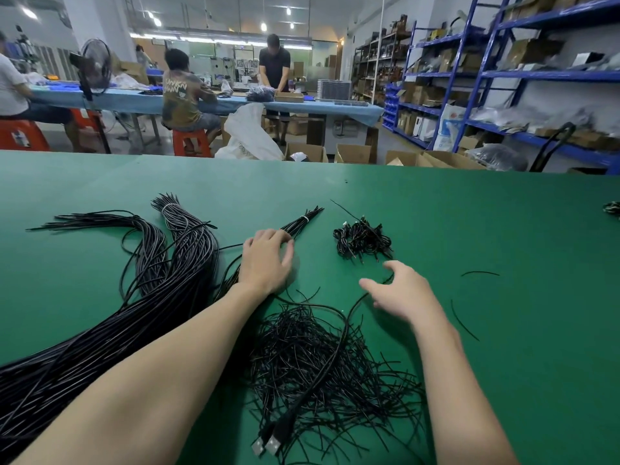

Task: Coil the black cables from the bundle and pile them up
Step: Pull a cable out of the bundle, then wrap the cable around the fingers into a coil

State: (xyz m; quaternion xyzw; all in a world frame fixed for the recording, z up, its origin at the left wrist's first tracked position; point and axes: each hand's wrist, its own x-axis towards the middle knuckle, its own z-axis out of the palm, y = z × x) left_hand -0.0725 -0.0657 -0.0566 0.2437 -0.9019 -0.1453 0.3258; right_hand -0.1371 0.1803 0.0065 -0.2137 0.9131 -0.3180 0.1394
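1. Covering most of our view, the green table carries all the cables.
2. We see the big black cable bundle sweeping from the near left corner toward the far left, fanning into tied ends.
3. We find a loose tangle of thin black wires near the front edge between our forearms, two USB plugs at its near side.
4. Our left hand rests on a small tied bunch, grip curled around its strands.
5. Our right hand hovers with fingers spread, grip loose; one cable runs under it.
6. A small pile of coiled cables sits just beyond the right hand.
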